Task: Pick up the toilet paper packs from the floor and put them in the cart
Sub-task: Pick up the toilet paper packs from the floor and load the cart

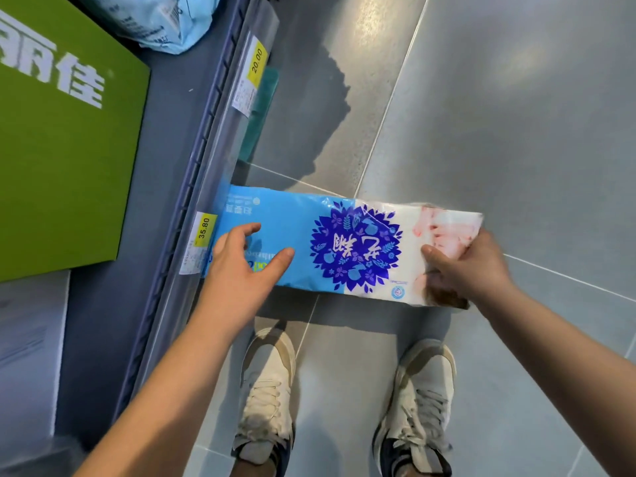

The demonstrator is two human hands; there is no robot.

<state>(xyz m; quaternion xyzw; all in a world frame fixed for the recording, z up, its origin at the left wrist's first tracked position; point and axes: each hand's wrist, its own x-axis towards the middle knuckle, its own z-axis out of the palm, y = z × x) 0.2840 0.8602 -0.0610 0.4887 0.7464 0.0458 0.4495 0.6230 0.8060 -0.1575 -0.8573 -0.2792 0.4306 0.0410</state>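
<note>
The toilet paper pack [344, 242] lay crosswise in front of the person, just beyond the two shoes, its long side running from the front edge of the shelf [165, 149] out over the grey tiled floor [499, 115]. Its left end was blue and sat partly behind the clear price rail [213, 132] on that front edge; its middle carried a dark blue flower print and its right end was white and pink. A shadow showed on the tiles below it, but whether it touched the floor could not be told.

The right hand [471, 266] gripped the right end of the pack, thumb on the top face and the other fingers curled round the end and crinkling the wrap. The left hand [241, 263] was over the blue left end with fingers spread and thumb held apart, clasping nothing; whether the palm pressed on the wrap could not be told.

On the rail, a yellow tag reading 35.80 [203, 228] sat just beside the left hand, and a tag reading 20.00 [257, 60] sat farther along. A green box [62, 149] with white lettering stood on the shelf, well back from its front edge, with a pale blue pack [165, 22] beyond it. The left shoe [266, 390] and right shoe [418, 401] stood apart on the floor
</note>
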